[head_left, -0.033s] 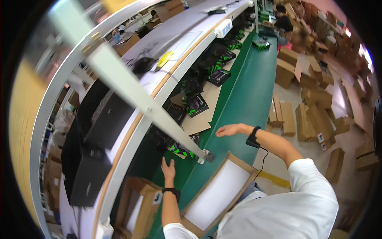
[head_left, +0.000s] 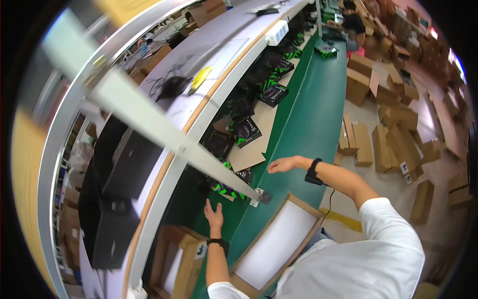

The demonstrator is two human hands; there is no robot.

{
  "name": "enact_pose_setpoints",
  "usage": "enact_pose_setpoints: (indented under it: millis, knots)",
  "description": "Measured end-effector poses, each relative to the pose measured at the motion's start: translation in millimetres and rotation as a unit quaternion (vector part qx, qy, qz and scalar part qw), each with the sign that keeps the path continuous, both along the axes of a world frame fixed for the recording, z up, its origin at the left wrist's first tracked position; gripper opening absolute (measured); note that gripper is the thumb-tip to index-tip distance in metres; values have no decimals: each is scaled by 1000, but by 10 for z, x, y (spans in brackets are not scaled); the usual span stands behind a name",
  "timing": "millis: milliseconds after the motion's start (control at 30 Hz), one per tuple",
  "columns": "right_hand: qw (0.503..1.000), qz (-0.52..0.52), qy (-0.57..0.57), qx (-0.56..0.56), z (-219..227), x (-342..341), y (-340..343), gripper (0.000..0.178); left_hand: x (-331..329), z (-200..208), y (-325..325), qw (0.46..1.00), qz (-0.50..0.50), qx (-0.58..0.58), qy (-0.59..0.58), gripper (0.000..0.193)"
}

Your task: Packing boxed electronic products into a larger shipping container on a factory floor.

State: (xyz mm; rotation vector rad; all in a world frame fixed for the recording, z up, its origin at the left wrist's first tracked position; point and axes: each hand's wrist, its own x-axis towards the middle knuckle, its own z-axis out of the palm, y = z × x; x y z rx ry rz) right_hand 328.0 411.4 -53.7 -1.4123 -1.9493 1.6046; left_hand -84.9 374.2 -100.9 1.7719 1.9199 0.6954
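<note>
My left hand [head_left: 214, 218] is held over the green bench with its fingers spread, holding nothing, close to the black-and-green boxes [head_left: 226, 191] behind the metal post. To the right, my right hand [head_left: 284, 164] hovers above the green worktop [head_left: 298, 142], empty, fingers loosely extended. Each wrist wears a black band; a cord hangs by the right one. In front of my body lies an open carton [head_left: 306, 205] with a white sheet inside. Another open cardboard box [head_left: 190, 261] stands left of my left forearm. Black printed boxes [head_left: 246, 131] rest on a cardboard sheet [head_left: 247, 158] beyond my hands.
A slanting white metal post [head_left: 209, 167] rises from the bench between my hands. Left is a raised shelf [head_left: 219, 60] with a yellow object [head_left: 200, 78] and black cases [head_left: 115, 234]. Cartons [head_left: 398, 144] litter the floor at right. Another person [head_left: 353, 27] is at the far end.
The view has shifted slightly. My right hand has moved a little left over the worktop; both hands keep nearly the same pose.
</note>
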Motion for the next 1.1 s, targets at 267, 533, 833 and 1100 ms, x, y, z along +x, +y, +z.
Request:
enact_pose_setpoints:
  millis: [267, 533, 833, 1100]
  knots:
    - [993, -57, -103, 2, -1007, -687, 1027, 76, -51, -394, 699, 995, 21, -72, -72, 75]
    - [974, -142, -86, 154, -1294, -974, 642, 63, 132, -367, 1476, 884, 253, -245, -307, 93]
    - [957, -227, 158, -87, -1406, -1171, 619, 69, 409, -401, 1526, 835, 223, -257, -433, 92]
    - [975, -179, -3, -133, -1297, -1382, 881, 93, 825, -63, 1455, 808, 175, -274, -491, 77]
